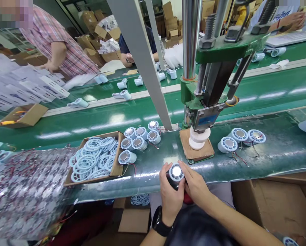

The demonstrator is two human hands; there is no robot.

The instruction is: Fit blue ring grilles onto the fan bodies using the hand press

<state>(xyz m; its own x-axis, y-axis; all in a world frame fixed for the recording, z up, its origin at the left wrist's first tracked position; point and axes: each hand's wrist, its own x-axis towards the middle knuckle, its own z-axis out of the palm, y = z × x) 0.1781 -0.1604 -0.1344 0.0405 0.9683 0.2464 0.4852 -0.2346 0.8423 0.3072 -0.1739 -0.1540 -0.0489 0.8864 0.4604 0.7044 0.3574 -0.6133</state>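
Observation:
Both hands hold a motor housing upright at the bench's front edge, its light blue slotted rim and shiny round centre facing up. My left hand, with a black band on the wrist, wraps its left side. My right hand closes on it from the right, and some fingertips are hidden. Just beyond the hands stands a green press, its white round head down at a brown pad. Similar blue housings with thin wires stand left of the press, and more blue housings to its right.
A cardboard box of light blue rings lies left, beside a heap of wired parts. A grey post rises behind the bench. Across the green conveyor are handled blue units and several people. An open carton sits lower right.

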